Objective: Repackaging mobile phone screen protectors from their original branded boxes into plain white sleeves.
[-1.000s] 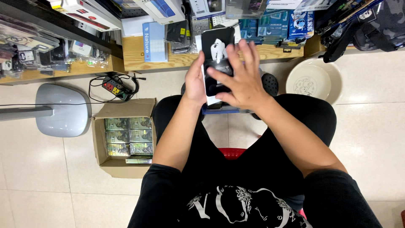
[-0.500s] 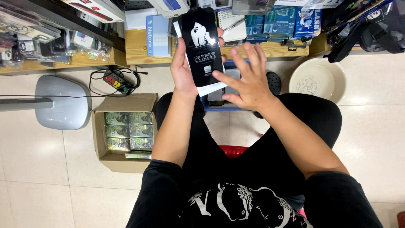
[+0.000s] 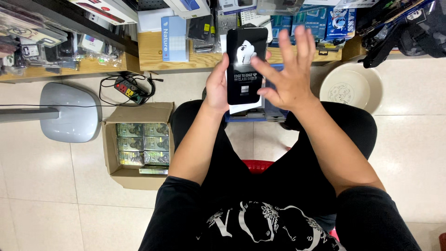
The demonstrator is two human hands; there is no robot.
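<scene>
My left hand point(image 3: 217, 88) holds a flat black rectangular package point(image 3: 245, 65) upright in front of me, with a white sheet showing behind its lower edge. The package has a white figure and white print on its face. My right hand point(image 3: 288, 74) hovers beside the package's right edge with fingers spread, the fingertips touching or nearly touching its side. Both forearms reach forward over my lap.
A blue tray point(image 3: 253, 115) rests on my knees under the hands. An open cardboard box point(image 3: 114, 144) of small green packs stands on the floor at left, near a grey lamp base point(image 3: 69, 111) and a power strip point(image 3: 127, 88). A white basin point(image 3: 350, 86) sits right; shelves of packaged goods point(image 3: 176, 32) ahead.
The black package has been lifted higher and further forward by my left hand. My right hand came off its face and now spreads open at its right side.
</scene>
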